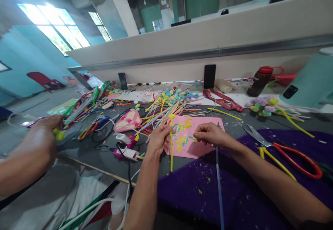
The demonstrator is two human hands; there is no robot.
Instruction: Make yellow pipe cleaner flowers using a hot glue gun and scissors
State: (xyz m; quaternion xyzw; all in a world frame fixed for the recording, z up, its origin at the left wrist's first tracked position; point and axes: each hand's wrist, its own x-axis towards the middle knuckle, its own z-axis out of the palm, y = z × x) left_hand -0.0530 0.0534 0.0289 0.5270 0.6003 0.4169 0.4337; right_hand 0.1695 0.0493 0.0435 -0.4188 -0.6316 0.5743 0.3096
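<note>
My left hand [160, 139] is closed round a yellow pipe-cleaner stem [171, 155], which stands nearly upright with a small yellow bloom shape at its top. My right hand [210, 134] is pinched over the right part of a pink sheet [205, 150]; what its fingertips hold, if anything, is too small to make out. Several short yellow and green cut pieces [185, 126] lie on the sheet between my hands. To the right, red-handled scissors [275, 145] lie on a purple cloth [249, 188] beside a bent yellow pipe cleaner [278, 164].
Bundles of colourful pipe cleaners [169, 102] lie behind the sheet. Left of my hands are a power strip [127, 152] with cables and a pink pouch [128, 121]. Another person's hand [47, 126] reaches in at far left. A dark bottle [257, 82] stands back right.
</note>
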